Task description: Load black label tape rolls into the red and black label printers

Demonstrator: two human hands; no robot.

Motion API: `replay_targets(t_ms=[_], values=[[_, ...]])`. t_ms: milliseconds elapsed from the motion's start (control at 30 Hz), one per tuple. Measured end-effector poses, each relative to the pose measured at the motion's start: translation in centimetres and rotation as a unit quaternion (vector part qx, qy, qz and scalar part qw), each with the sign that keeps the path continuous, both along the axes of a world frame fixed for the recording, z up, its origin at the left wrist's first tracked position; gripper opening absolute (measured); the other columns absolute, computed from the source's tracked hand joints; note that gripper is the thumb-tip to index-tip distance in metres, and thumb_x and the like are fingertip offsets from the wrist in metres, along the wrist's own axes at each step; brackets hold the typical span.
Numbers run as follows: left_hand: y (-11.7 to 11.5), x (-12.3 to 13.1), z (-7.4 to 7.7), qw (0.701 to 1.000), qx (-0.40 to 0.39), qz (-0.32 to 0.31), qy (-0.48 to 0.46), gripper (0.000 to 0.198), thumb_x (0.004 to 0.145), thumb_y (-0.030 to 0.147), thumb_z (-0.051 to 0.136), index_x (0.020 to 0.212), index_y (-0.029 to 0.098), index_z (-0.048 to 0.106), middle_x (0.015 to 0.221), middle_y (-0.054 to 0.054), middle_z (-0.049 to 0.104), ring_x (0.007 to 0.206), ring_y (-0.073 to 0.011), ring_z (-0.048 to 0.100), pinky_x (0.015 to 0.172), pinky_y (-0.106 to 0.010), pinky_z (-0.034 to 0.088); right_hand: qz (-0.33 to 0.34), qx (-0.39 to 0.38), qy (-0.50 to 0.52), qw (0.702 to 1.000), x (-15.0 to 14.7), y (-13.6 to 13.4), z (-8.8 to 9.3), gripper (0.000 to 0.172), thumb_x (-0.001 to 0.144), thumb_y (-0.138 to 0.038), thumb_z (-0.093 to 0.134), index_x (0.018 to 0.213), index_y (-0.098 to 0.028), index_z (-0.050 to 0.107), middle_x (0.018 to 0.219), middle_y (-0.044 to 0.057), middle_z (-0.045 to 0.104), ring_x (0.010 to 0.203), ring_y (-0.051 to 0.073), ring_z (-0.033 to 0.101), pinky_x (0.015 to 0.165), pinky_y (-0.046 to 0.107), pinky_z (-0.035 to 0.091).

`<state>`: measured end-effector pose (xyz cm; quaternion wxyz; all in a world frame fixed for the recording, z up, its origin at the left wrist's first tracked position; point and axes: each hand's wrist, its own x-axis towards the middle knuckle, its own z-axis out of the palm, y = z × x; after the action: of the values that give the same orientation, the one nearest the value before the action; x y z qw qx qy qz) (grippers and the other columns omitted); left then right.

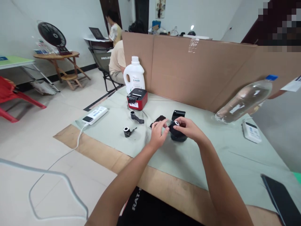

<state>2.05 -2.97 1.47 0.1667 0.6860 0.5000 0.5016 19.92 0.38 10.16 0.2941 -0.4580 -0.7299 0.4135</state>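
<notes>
My right hand (188, 127) grips a small black roll (173, 128) with a white core, held above an open black device (178, 138) that looks like a small label printer. The device's raised lid (178, 115) shows behind the roll. My left hand (159, 133) is just left of the roll, fingers stretched out and apart, thumb close to the roll's loose edge. Whether that thumb touches it I cannot tell. A flat dark piece (158, 120) lies behind my left fingers. Two more black rolls, one nearer (127, 132) and one partly unrolled (136, 117), rest further left.
A red and black printer (138, 99) stands before a white jug (135, 75). Behind them rises a cardboard panel (188, 69). A clear bottle (246, 100) leans at right, near a white device (251, 131) and a phone (279, 196). A cabled white power bank (95, 115) lies left.
</notes>
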Motion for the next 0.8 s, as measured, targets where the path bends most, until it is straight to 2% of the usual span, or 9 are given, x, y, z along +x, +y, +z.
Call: replay_targets(t_ms=[100, 233, 333, 433, 567, 667, 800], values=[[0.2, -0.5, 0.4, 0.997, 0.01, -0.035, 0.066, 0.032, 0.099, 0.038, 0.05, 0.126, 0.023, 0.06, 0.118, -0.006, 0.07, 0.112, -0.0196, 0.062, 0.106, -0.035, 0.039, -0.004, 0.008, -0.006, 1.0, -1.2, -0.4, -0.9, 0.023, 0.077, -0.04, 0.07, 0.086, -0.02, 0.061, 0.077, -0.001, 0.062, 0.069, 0.016, 0.057, 0.063, 0.029, 0.045], [0.9, -1.2, 0.1, 0.991, -0.008, -0.044, 0.124, 0.024, 0.095, 0.036, 0.057, 0.113, 0.021, 0.063, 0.106, -0.005, 0.072, 0.102, -0.0201, 0.065, 0.102, -0.036, 0.04, -0.001, -0.009, -0.002, 1.0, -2.0, -0.6, -2.0, 0.024, 0.077, -0.037, 0.071, 0.09, -0.022, 0.059, 0.076, -0.001, 0.065, 0.071, 0.017, 0.061, 0.065, 0.03, 0.047], [1.4, -2.0, 0.2, 0.988, -0.021, -0.042, 0.149, 0.023, 0.092, 0.033, 0.061, 0.111, 0.021, 0.064, 0.108, -0.005, 0.074, 0.102, -0.0205, 0.067, 0.104, -0.038, 0.038, -0.009, -0.012, 0.017, 1.0, -1.5, -0.5, -1.8, 0.031, 0.076, -0.041, 0.072, 0.099, -0.022, 0.06, 0.081, 0.0, 0.068, 0.073, 0.018, 0.063, 0.068, 0.032, 0.049], [1.0, -3.3, 1.0, 0.989, -0.033, -0.006, 0.144, 0.03, 0.087, 0.025, 0.062, 0.116, 0.023, 0.064, 0.115, -0.005, 0.074, 0.107, -0.0209, 0.067, 0.109, -0.038, 0.037, -0.057, 0.001, 0.05, 0.997, 0.2, -0.2, -0.9, 0.034, 0.077, -0.044, 0.072, 0.101, -0.022, 0.062, 0.09, 0.004, 0.07, 0.078, 0.02, 0.065, 0.072, 0.034, 0.051], [-1.4, -5.7, 1.8, 0.992, -0.068, 0.08, 0.068, 0.031, 0.08, 0.018, 0.06, 0.11, 0.023, 0.061, 0.107, -0.002, 0.073, 0.105, -0.0211, 0.066, 0.101, -0.035, 0.047, -0.135, 0.029, 0.063, 0.988, 3.3, 0.5, -0.1, 0.032, 0.08, -0.045, 0.07, 0.103, -0.023, 0.065, 0.096, 0.006, 0.07, 0.081, 0.021, 0.065, 0.074, 0.037, 0.051], [-4.2, -7.7, 1.0, 0.989, -0.122, 0.065, 0.043, 0.027, 0.082, 0.022, 0.058, 0.109, 0.023, 0.059, 0.105, -0.003, 0.071, 0.102, -0.0204, 0.066, 0.098, -0.034, 0.05, -0.166, 0.041, 0.068, 0.983, 4.9, 1.0, -0.2, 0.031, 0.081, -0.045, 0.069, 0.104, -0.023, 0.067, 0.098, 0.007, 0.071, 0.08, 0.021, 0.065, 0.072, 0.037, 0.051], [-7.8, -9.7, -0.4, 0.97, -0.209, 0.059, 0.111, 0.03, 0.091, 0.033, 0.054, 0.119, 0.023, 0.058, 0.119, -0.007, 0.068, 0.115, -0.0262, 0.061, 0.105, -0.043, 0.047, -0.163, 0.039, 0.075, 0.983, 5.0, 1.3, -0.5, 0.03, 0.082, -0.044, 0.068, 0.104, -0.022, 0.068, 0.097, 0.007, 0.071, 0.079, 0.02, 0.065, 0.071, 0.036, 0.05]])
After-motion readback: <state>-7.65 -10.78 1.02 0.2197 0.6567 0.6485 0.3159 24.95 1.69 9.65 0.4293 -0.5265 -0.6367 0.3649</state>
